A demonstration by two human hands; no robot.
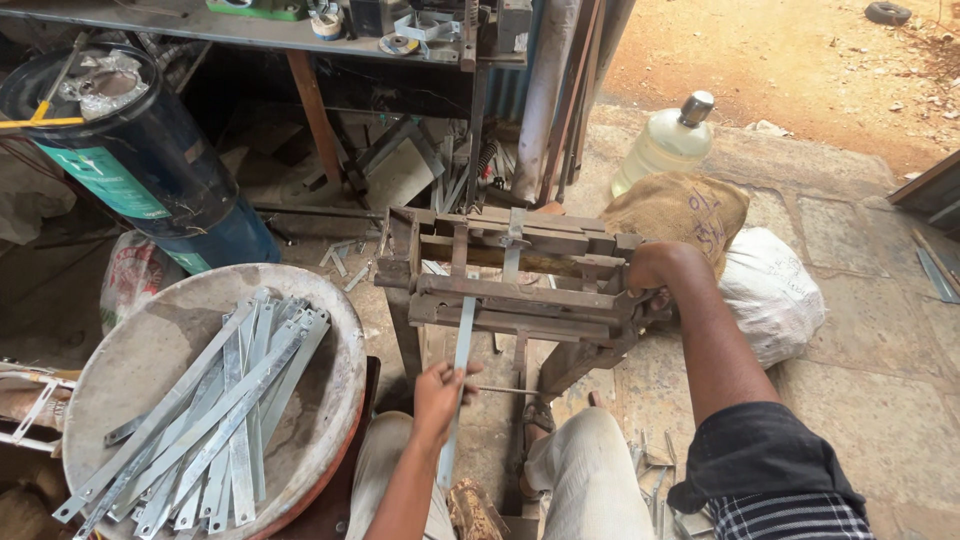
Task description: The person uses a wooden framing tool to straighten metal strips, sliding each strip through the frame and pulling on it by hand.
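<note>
Left hand (437,398): closed around a flat metal strip (461,365), which runs upward into the rusty manual press (520,285). Right hand (652,270): at the press's right end, apparently gripping a lever there (fingers largely hidden, so the grip is uncertain). Hands well apart. Left of the knees: round shallow basin (330,400) holding a loose pile of similar strips (215,405). Beyond the press: burlap sack (680,210), white sack (775,295), clear plastic jug (665,145). Upper left: dark drum (150,170).
</note>
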